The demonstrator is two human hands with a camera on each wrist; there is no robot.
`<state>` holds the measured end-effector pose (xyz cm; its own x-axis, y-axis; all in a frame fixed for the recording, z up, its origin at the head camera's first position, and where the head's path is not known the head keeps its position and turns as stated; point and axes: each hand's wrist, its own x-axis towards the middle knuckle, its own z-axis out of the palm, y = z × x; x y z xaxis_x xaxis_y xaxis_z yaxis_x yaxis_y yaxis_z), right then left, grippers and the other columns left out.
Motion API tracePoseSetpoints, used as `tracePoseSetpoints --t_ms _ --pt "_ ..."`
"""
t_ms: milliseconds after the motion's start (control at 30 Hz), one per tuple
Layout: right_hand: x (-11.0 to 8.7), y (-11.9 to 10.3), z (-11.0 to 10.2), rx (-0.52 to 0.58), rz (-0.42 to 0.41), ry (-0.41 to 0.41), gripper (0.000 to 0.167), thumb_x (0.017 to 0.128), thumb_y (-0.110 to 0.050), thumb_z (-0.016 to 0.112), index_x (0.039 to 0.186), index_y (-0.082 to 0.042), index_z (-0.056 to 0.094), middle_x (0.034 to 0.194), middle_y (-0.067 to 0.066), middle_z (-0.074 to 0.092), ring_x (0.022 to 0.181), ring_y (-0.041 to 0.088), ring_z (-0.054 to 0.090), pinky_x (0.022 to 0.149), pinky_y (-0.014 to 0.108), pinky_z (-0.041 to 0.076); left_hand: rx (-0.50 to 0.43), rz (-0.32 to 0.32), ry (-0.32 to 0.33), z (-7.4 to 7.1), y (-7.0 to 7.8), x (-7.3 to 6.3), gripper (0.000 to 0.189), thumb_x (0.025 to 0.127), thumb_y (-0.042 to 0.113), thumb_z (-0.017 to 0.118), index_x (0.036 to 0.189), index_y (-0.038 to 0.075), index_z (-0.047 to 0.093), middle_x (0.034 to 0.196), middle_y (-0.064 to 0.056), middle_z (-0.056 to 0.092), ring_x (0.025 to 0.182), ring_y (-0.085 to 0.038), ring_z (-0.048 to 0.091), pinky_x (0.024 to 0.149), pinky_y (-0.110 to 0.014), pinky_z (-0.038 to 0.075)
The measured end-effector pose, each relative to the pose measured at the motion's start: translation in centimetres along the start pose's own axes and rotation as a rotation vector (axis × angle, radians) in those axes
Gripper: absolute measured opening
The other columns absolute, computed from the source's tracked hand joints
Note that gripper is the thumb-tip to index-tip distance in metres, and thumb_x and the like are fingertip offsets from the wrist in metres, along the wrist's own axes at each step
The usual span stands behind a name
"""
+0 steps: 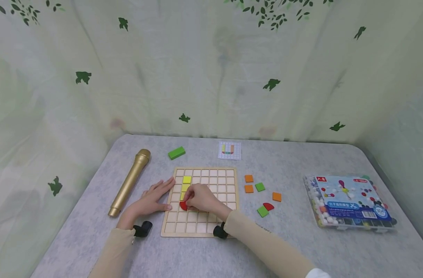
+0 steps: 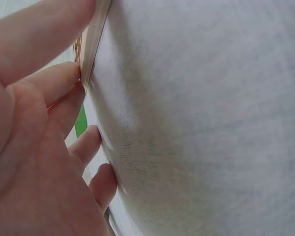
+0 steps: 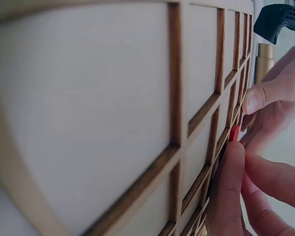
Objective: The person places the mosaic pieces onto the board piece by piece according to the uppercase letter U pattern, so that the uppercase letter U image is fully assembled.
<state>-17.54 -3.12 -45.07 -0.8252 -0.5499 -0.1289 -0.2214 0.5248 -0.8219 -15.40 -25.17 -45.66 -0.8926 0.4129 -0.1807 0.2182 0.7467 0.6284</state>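
Right sleeve | right grip seemingly pinching red piece | left grip outspread, touching board

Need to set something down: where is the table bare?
Bare: between the picture card and boxed kit; also in front of the kit. Crowded: right of the board, among loose tiles, and around the left hand.

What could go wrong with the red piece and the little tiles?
The red piece, pinched in the right hand, might slip or end up turned the wrong way on the board. That hand is right beside the yellow tiles, so it could nudge one. The right sleeve is near a loose green tile and might brush it.
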Motion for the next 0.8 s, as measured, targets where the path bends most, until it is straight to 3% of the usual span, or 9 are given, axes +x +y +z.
tracePoseSetpoints --t_ms 400,667,800 --pt "-0.4 0.9 -0.9 0.256 0.046 -0.049 0.005 0.083 0.005 0.067 0.083 0.0 0.068 0.074 0.005 0.063 0.066 0.018 0.066 0.062 0.028 0.055 0.002 -0.015 -0.002 0.1 -0.2 0.0 0.084 0.086 0.033 0.07 0.151 0.005 0.025 0.158 -0.014 0.016 0.14 -0.045 0.006 0.097 -0.074 0.006" --pt "-0.9 1.4 -1.9 0.225 0.017 -0.103 0.004 0.085 -0.001 0.068 0.088 -0.004 0.07 0.079 0.0 0.066 0.072 0.012 0.062 0.069 0.025 0.051 -0.005 -0.011 0.003 0.1 -0.4 0.1 0.085 0.086 0.033 0.07 0.151 0.005 0.025 0.157 -0.015 0.016 0.14 -0.045 0.006 0.096 -0.075 0.006" --pt "-1.3 2.1 -3.2 0.272 0.012 -0.115 0.008 0.087 -0.004 0.066 0.094 -0.002 0.07 0.085 0.001 0.067 0.076 0.012 0.061 0.071 0.026 0.051 -0.002 -0.004 0.008 0.3 -0.5 0.1 0.084 0.086 0.032 0.07 0.151 0.004 0.025 0.157 -0.016 0.016 0.14 -0.046 0.006 0.096 -0.075 0.006"
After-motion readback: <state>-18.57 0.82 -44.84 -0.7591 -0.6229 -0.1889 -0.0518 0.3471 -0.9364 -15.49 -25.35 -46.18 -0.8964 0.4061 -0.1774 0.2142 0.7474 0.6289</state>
